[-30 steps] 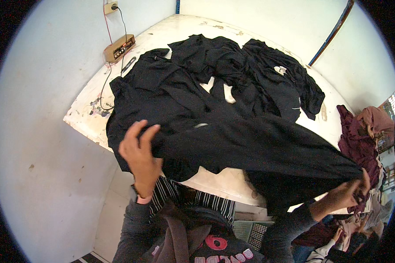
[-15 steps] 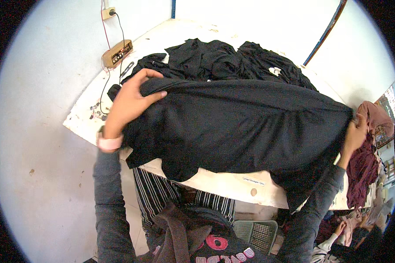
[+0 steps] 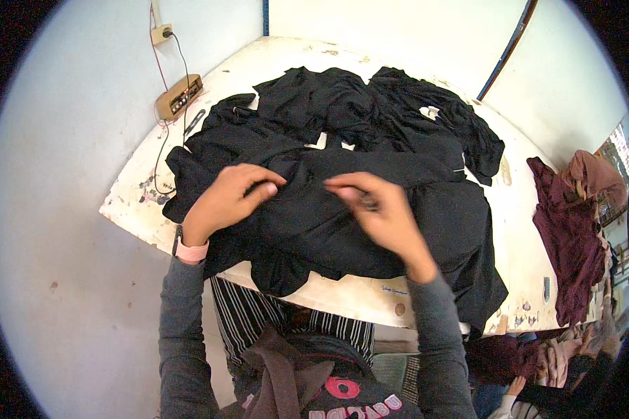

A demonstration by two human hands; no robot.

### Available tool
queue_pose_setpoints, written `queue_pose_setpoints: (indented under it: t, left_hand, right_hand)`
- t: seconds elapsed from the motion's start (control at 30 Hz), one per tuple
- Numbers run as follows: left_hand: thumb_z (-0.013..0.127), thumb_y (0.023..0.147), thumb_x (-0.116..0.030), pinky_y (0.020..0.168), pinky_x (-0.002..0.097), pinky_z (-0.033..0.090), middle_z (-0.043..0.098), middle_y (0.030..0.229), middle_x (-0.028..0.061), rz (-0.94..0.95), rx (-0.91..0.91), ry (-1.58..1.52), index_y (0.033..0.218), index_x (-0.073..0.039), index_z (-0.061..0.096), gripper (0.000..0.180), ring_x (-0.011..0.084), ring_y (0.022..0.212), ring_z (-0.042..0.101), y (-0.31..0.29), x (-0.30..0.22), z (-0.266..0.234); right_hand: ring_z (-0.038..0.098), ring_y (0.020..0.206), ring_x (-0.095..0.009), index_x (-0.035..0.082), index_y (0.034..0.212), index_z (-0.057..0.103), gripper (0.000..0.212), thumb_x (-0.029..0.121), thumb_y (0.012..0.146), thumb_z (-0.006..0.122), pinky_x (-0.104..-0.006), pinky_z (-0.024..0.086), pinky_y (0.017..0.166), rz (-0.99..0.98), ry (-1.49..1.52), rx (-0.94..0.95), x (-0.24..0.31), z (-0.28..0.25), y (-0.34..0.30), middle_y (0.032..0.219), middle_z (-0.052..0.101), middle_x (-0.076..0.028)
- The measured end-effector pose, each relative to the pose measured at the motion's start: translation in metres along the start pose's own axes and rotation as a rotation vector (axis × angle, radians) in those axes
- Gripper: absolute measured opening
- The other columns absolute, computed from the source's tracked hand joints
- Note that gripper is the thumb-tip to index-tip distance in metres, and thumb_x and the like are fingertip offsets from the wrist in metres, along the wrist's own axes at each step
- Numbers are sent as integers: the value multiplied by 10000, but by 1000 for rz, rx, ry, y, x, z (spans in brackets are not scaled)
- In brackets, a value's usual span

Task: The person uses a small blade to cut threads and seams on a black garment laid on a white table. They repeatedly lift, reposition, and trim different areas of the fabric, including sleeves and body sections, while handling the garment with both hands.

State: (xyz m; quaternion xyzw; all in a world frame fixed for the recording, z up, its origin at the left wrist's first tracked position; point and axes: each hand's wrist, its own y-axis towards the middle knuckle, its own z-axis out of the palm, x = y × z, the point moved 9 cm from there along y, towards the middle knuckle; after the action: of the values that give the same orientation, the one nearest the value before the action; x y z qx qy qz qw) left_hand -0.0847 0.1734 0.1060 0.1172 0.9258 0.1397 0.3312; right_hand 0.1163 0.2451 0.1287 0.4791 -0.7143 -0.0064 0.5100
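A black garment (image 3: 370, 248) lies spread in folds before me, its near edge hanging over the table's front. My left hand (image 3: 232, 197) is over its middle left, thumb and fingertips brought close together. Whether cloth is between them I cannot tell. Facing it, my right hand (image 3: 383, 213) is bent over the same cloth with its fingertips pinched. Something small and dark shows in the curl of its fingers, too blurred to name. Between the two sets of fingertips is a narrow gap. More crumpled black cloth (image 3: 321, 98) is heaped behind the garment.
The white table (image 3: 517, 230) has stains and worn patches. At the back left, a brown box (image 3: 179, 96) with cords sits near a wall socket (image 3: 162, 33). Maroon cloth (image 3: 569, 251) drapes at the right. Another person's hand (image 3: 516, 385) shows at the lower right, near a green basket (image 3: 390, 370).
Both hands have left the garment's stretched upper edge and come together over its middle. The right hand moved far leftward. The garment has dropped flatter, uncovering more of the black heap behind.
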Motion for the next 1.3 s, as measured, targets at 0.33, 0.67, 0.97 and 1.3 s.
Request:
queue_pose_setpoints:
  t: [0.33,0.67,0.97,1.3]
  left_hand:
    - [923,538,-525,973,391,318,609,839,26,74,-43,402,848,-103,656,588,216,933,564,-16,-30,-17]
    - [890,706,-25,969,397,477,748,1031,161,-31,-164,-842,808,-135,367,545,257,1040,680,-39,-65,38]
    - [905,656,-276,831,340,357,643,884,-13,76,-308,-75,828,-127,665,331,199,853,606,-54,-78,14]
    - [862,598,-165,801,334,347,628,864,-50,305,-581,478,824,-194,709,274,145,845,637,-84,-91,-1]
  right_hand:
    - [562,582,-236,24,849,669,277,264,853,807,-361,436,575,37,26,328,7,52,-5,666,590,-111]
    - [570,673,-70,-10,875,717,91,10,829,792,-243,434,613,227,125,102,13,-24,-66,743,655,-40]
    - [579,684,-145,37,879,771,222,-55,682,813,-283,422,591,139,-82,-157,16,-45,-90,754,609,-48]
    - [554,639,-145,185,955,780,366,84,604,798,-322,345,588,-238,-602,-280,50,-42,-118,768,606,30]
